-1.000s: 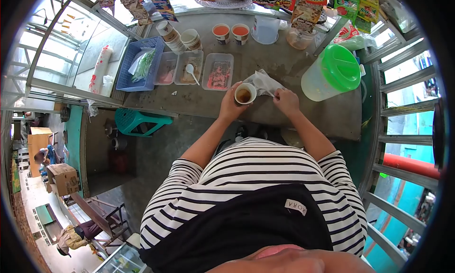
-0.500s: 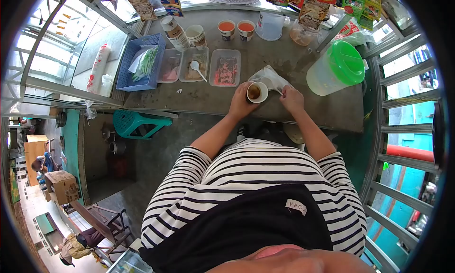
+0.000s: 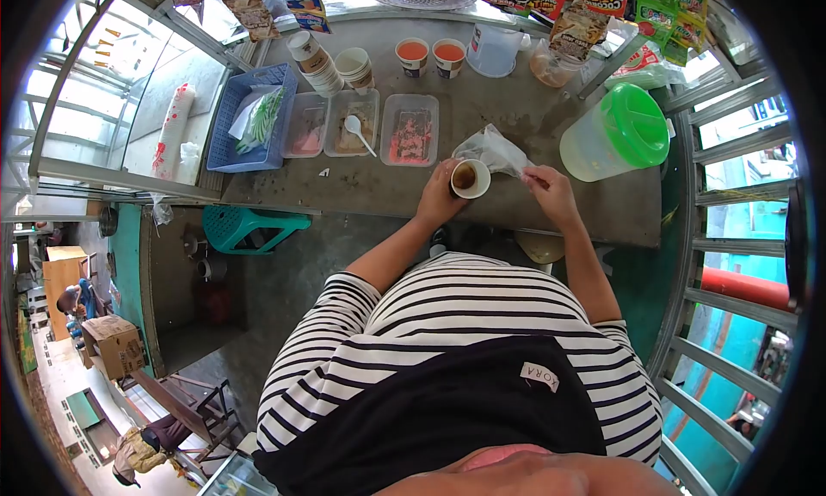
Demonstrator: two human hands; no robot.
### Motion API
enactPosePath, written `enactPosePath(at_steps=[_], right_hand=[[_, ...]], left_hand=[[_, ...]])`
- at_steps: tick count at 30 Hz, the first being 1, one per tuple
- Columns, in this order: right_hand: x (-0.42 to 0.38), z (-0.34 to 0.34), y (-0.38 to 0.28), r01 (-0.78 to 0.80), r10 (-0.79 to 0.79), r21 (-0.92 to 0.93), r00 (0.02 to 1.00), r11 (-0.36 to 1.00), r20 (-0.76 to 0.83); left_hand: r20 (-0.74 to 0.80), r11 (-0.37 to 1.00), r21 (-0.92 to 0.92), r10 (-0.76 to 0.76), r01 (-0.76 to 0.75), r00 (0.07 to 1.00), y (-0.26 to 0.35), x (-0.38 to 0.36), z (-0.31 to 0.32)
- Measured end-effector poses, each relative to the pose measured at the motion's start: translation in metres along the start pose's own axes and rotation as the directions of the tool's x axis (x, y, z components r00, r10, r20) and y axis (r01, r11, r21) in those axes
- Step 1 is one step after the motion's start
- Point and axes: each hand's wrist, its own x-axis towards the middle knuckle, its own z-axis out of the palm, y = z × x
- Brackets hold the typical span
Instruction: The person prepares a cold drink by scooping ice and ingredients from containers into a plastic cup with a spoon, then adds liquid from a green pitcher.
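My left hand (image 3: 439, 199) is wrapped round a white paper cup (image 3: 478, 181) with some brown contents at its bottom. The cup is tilted, its mouth facing me and a little to the right. Just behind it a clear plastic bag (image 3: 495, 149) lies crumpled on the table; what is inside is hard to make out. The fingers of my right hand (image 3: 551, 193) are closed in a pinch at the bag's right corner. A clear tub of pink bits (image 3: 409, 139) stands to the left, beside a tub (image 3: 366, 122) with a white spoon (image 3: 356, 129) in it.
Two cups of orange drink (image 3: 411, 59) stand at the back, near stacked paper cups (image 3: 315, 64). On the right is a green-lidded container (image 3: 607, 143). A blue basket (image 3: 217, 143) sits at the left end of the table (image 3: 379, 186). A teal stool (image 3: 232, 225) is below.
My right hand has moved right and slightly towards me, drawing the bag's corner along. The cup in my left hand has shifted slightly right and tipped further.
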Motion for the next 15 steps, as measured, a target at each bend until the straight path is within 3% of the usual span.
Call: enactPosePath(at_steps=[1, 2, 4, 5, 7, 8, 11, 13, 15], right_hand=[[0.002, -0.011, -0.02, 0.044, -0.031, -0.114, 0.993, 0.992, 0.117], [0.004, -0.018, -0.035, 0.039, -0.025, -0.114, 0.993, 0.993, 0.115], [0.007, -0.026, -0.057, 0.126, -0.059, -0.246, 0.963, 0.961, 0.264], [0.009, -0.023, -0.061, 0.123, -0.055, -0.245, 0.963, 0.962, 0.265], [0.016, -0.015, -0.068, 0.344, -0.216, -0.452, 0.925, 0.823, 0.311], [0.02, -0.008, -0.069, 0.345, -0.217, -0.451, 0.925, 0.823, 0.312], [0.033, 0.022, -0.065, 0.286, -0.214, -0.284, 0.942, 0.915, 0.258], [0.039, 0.04, -0.062, 0.104, -0.107, 0.026, 0.952, 0.994, 0.286], [0.046, 0.053, -0.06, 0.045, -0.047, 0.015, 0.964, 0.999, 0.262]], left_hand=[[0.005, 1.0, -0.001, 0.0, 0.0, 1.0, 0.001, 0.001, 0.0], [0.002, 1.0, -0.007, -0.014, 0.014, 1.0, 0.003, 0.001, -0.001], [0.002, 0.999, -0.015, -0.033, 0.033, 0.999, 0.006, 0.002, -0.001], [0.015, 0.999, -0.03, -0.033, 0.033, 0.999, 0.007, 0.003, -0.002], [0.027, 0.998, -0.043, -0.034, 0.035, 0.999, 0.005, 0.003, -0.003], [0.035, 0.999, -0.039, -0.034, 0.035, 0.999, 0.004, 0.004, -0.002], [0.043, 0.999, -0.031, -0.041, 0.043, 0.998, 0.002, 0.005, -0.001], [0.043, 0.998, -0.025, -0.052, 0.054, 0.998, -0.002, 0.004, 0.0], [0.04, 0.997, -0.069, -0.034, 0.037, 0.999, -0.004, 0.004, 0.0]])
